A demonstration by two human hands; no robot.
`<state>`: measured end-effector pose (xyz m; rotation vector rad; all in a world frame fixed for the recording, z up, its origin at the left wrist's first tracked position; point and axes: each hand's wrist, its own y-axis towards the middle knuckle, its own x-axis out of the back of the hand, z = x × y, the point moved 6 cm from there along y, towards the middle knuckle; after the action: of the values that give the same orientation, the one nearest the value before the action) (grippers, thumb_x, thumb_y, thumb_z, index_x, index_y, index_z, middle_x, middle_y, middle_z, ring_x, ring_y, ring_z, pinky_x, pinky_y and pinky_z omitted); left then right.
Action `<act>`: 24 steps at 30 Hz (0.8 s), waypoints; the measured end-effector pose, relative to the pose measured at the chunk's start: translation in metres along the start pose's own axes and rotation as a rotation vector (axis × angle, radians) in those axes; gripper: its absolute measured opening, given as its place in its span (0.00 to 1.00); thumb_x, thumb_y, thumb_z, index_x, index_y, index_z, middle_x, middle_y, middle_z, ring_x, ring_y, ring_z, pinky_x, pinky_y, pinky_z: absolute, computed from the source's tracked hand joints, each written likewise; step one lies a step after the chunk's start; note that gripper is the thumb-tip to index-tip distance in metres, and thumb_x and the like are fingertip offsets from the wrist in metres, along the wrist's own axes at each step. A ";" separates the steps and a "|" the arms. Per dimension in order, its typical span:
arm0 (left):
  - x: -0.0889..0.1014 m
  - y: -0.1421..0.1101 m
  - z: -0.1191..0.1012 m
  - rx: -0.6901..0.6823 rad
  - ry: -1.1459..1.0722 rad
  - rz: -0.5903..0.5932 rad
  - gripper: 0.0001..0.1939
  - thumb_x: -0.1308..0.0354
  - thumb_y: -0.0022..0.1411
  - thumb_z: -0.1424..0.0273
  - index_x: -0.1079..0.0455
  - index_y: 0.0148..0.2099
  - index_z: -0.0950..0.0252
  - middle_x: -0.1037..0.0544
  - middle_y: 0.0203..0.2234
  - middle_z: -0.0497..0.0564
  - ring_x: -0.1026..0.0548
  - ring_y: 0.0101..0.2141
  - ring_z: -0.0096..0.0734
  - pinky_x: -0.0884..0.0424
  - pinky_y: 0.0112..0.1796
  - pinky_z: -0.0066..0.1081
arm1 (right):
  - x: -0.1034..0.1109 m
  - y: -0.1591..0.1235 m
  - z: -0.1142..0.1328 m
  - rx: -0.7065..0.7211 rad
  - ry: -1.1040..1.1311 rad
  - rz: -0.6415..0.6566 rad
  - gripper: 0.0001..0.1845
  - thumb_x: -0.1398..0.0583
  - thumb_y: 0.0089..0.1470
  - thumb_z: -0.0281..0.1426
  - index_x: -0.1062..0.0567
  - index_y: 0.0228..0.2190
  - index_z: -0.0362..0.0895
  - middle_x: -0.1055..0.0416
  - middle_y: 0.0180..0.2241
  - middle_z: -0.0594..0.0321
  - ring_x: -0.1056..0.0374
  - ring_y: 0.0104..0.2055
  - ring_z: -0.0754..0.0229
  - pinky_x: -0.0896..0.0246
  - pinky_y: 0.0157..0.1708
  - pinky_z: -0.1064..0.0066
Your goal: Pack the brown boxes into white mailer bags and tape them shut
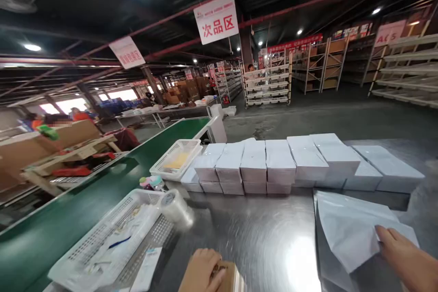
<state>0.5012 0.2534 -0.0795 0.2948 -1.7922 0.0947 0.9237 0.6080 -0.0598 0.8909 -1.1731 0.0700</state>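
Observation:
My left hand (201, 271) rests at the bottom edge on a small brown cardboard box (230, 278), fingers curled over its top. My right hand (407, 260) reaches in from the lower right and pinches the edge of a grey plastic mailer bag (349, 228) that lies flat on the shiny metal table (260, 237). The bag sits on more of the same bags.
Stacks of white packets (290, 162) line the table's far side. A white basket (112, 242) with papers, a tape roll (174, 205) and a second basket (176, 157) stand at left beside a green conveyor belt (68, 219). People work at far left; shelving stands behind.

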 end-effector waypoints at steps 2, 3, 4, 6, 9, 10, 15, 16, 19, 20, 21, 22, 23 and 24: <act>0.004 0.004 -0.003 0.043 -0.015 0.053 0.17 0.51 0.66 0.62 0.26 0.50 0.61 0.21 0.46 0.57 0.25 0.44 0.45 0.30 0.45 0.42 | 0.041 0.028 0.056 0.073 -0.174 0.044 0.09 0.43 0.48 0.22 0.28 0.24 0.48 0.28 0.25 0.55 0.31 0.21 0.55 0.52 0.18 0.64; 0.009 0.007 -0.007 0.069 -0.033 0.077 0.20 0.50 0.65 0.63 0.28 0.55 0.61 0.24 0.53 0.59 0.27 0.49 0.49 0.31 0.49 0.45 | 0.060 0.037 0.087 0.106 -0.237 0.023 0.10 0.44 0.49 0.20 0.27 0.26 0.47 0.28 0.26 0.55 0.30 0.23 0.55 0.49 0.20 0.64; 0.016 0.012 -0.014 0.092 -0.057 0.097 0.23 0.49 0.64 0.63 0.31 0.59 0.62 0.29 0.59 0.61 0.30 0.55 0.52 0.33 0.52 0.48 | 0.075 0.044 0.119 0.161 -0.286 0.012 0.11 0.44 0.50 0.19 0.27 0.27 0.47 0.28 0.27 0.56 0.29 0.25 0.55 0.47 0.21 0.65; 0.034 0.025 -0.040 0.108 -0.135 0.123 0.31 0.47 0.62 0.61 0.37 0.66 0.65 0.39 0.66 0.63 0.39 0.62 0.57 0.39 0.58 0.52 | 0.098 0.052 0.181 0.270 -0.360 -0.021 0.14 0.45 0.48 0.15 0.28 0.28 0.46 0.29 0.26 0.60 0.28 0.26 0.56 0.46 0.22 0.67; 0.071 0.048 -0.099 -0.006 -0.315 0.045 0.46 0.39 0.56 0.56 0.50 0.71 0.69 0.44 0.68 0.64 0.45 0.65 0.55 0.48 0.64 0.53 | 0.119 0.058 0.261 0.370 -0.410 -0.079 0.16 0.45 0.43 0.11 0.30 0.25 0.45 0.32 0.22 0.65 0.30 0.23 0.58 0.49 0.21 0.69; 0.082 0.056 -0.117 -0.031 -0.373 0.025 0.51 0.37 0.53 0.54 0.52 0.72 0.69 0.45 0.68 0.63 0.45 0.65 0.55 0.47 0.64 0.52 | 0.125 0.060 0.284 0.384 -0.405 -0.103 0.17 0.45 0.41 0.11 0.31 0.24 0.45 0.32 0.21 0.66 0.30 0.22 0.59 0.50 0.21 0.70; 0.132 0.083 -0.149 -0.104 -0.248 -0.001 0.27 0.42 0.58 0.68 0.35 0.60 0.68 0.28 0.53 0.61 0.30 0.52 0.50 0.30 0.50 0.47 | 0.159 0.069 0.350 0.421 -0.364 -0.177 0.16 0.44 0.41 0.11 0.31 0.22 0.45 0.33 0.21 0.67 0.31 0.22 0.59 0.53 0.20 0.69; 0.144 0.086 -0.147 -0.137 -0.182 -0.020 0.20 0.45 0.59 0.71 0.30 0.54 0.67 0.26 0.49 0.60 0.29 0.50 0.48 0.29 0.47 0.44 | 0.166 0.071 0.353 0.416 -0.377 -0.185 0.16 0.44 0.42 0.12 0.30 0.23 0.45 0.32 0.21 0.67 0.31 0.23 0.59 0.52 0.21 0.69; 0.182 0.088 -0.129 -0.212 -0.045 -0.075 0.12 0.49 0.61 0.75 0.27 0.44 0.66 0.25 0.44 0.58 0.27 0.45 0.44 0.28 0.40 0.39 | 0.182 0.078 0.353 0.366 -0.425 -0.129 0.15 0.44 0.46 0.14 0.26 0.26 0.46 0.29 0.25 0.65 0.31 0.26 0.58 0.52 0.23 0.69; 0.195 0.088 -0.123 -0.228 -0.004 -0.099 0.12 0.50 0.62 0.76 0.27 0.43 0.66 0.25 0.43 0.58 0.26 0.44 0.43 0.28 0.38 0.38 | 0.185 0.082 0.349 0.320 -0.423 -0.069 0.15 0.44 0.48 0.15 0.26 0.26 0.46 0.29 0.26 0.65 0.30 0.28 0.57 0.53 0.23 0.69; 0.207 0.088 -0.116 -0.241 0.037 -0.126 0.13 0.51 0.62 0.77 0.26 0.43 0.67 0.25 0.42 0.59 0.26 0.43 0.42 0.28 0.38 0.37 | 0.186 0.086 0.344 0.251 -0.409 0.016 0.14 0.44 0.48 0.16 0.26 0.24 0.46 0.29 0.27 0.64 0.29 0.29 0.56 0.54 0.22 0.69; 0.216 0.087 -0.110 -0.259 0.075 -0.156 0.13 0.52 0.62 0.78 0.26 0.43 0.67 0.24 0.41 0.59 0.25 0.43 0.42 0.28 0.38 0.37 | 0.184 0.089 0.338 0.174 -0.383 0.112 0.14 0.44 0.49 0.17 0.26 0.23 0.46 0.28 0.27 0.63 0.29 0.30 0.56 0.56 0.21 0.70; 0.224 0.086 -0.105 -0.286 0.110 -0.187 0.13 0.52 0.62 0.79 0.26 0.43 0.68 0.24 0.41 0.60 0.25 0.43 0.42 0.28 0.37 0.36 | 0.182 0.092 0.334 0.100 -0.350 0.205 0.14 0.44 0.50 0.18 0.26 0.23 0.47 0.27 0.28 0.63 0.28 0.30 0.56 0.58 0.20 0.70; 0.228 0.084 -0.100 -0.316 0.139 -0.208 0.12 0.50 0.62 0.79 0.26 0.42 0.69 0.23 0.40 0.60 0.24 0.42 0.42 0.28 0.37 0.36 | 0.177 0.094 0.331 0.035 -0.320 0.285 0.14 0.44 0.50 0.18 0.25 0.24 0.47 0.26 0.30 0.62 0.28 0.30 0.57 0.60 0.20 0.71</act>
<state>0.5259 0.3228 0.1723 0.2394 -1.6004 -0.3065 0.7006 0.3919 0.1709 0.7780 -1.5980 0.1850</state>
